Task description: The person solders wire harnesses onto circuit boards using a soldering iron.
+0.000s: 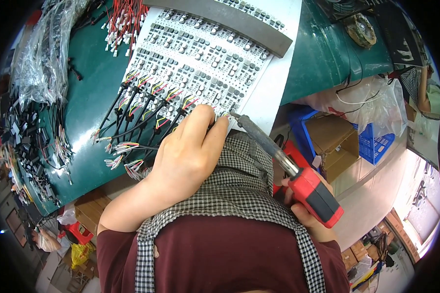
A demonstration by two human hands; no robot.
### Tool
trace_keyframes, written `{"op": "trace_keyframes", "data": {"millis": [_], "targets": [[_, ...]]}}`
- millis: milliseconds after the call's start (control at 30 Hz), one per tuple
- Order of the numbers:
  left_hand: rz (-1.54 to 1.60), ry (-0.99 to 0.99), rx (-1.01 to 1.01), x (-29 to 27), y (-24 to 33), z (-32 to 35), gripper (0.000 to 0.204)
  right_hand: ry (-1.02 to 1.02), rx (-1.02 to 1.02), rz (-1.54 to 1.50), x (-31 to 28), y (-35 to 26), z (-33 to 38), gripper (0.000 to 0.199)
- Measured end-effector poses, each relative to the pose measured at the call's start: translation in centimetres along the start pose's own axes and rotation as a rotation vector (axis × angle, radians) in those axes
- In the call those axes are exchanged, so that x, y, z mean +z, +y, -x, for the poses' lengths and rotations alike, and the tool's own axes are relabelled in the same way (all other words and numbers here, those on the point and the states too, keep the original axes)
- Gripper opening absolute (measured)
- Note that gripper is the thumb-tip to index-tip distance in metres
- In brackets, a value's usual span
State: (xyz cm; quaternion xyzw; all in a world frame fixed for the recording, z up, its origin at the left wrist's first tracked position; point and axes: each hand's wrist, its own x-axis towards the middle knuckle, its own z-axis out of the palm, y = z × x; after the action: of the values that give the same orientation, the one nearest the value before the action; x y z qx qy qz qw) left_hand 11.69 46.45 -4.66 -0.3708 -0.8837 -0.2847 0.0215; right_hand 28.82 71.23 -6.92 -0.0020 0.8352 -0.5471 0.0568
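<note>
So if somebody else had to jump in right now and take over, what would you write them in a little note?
Left hand: pressed on the near edge of the white circuit board panel, fingertips at a wire end.
Right hand: grips the red-handled soldering iron, its tip at the panel's near edge, right beside the left fingertips.
Things: the panel lies on the green table; loose red wires lie at the far end.
Done: a row of coloured wire leads already hangs off the panel's near-left edge.
Left: the boards farther up the panel show no wires.
</note>
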Motion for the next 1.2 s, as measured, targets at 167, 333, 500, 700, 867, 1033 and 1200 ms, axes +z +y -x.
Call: {"op": "trace_keyframes", "data": {"millis": [167,333,500,700,867,1033,1200], "targets": [[-0.028,-0.004,0.004,0.0,0.1,0.0,0.027,0.003,-0.009,0.005,-0.4,0.2,0.4,0.073],[-0.025,-0.003,0.01,0.0,0.1,-0.1,0.027,0.019,0.043,-0.046,-0.1,0.3,0.5,0.072],[-0.029,0.018,0.027,0.1,0.0,0.1,0.028,-0.023,-0.171,0.17,-0.2,-0.6,-1.8,0.068],[-0.041,0.001,0.025,0.1,0.1,0.1,0.029,0.276,-0.15,0.065,1.9,-2.3,-3.0,0.049],[-0.049,0.001,0.016,0.0,0.1,0.2,0.029,0.038,-0.114,0.078,0.0,0.0,0.4,0.071],[-0.059,-0.006,0.016,0.1,0.2,0.1,0.029,0.067,0.082,-0.081,0.2,0.8,1.2,0.074],[-0.119,-0.058,0.039,-0.4,0.2,-0.1,0.03,0.081,0.077,-0.13,0.5,2.0,2.2,0.071]]}}
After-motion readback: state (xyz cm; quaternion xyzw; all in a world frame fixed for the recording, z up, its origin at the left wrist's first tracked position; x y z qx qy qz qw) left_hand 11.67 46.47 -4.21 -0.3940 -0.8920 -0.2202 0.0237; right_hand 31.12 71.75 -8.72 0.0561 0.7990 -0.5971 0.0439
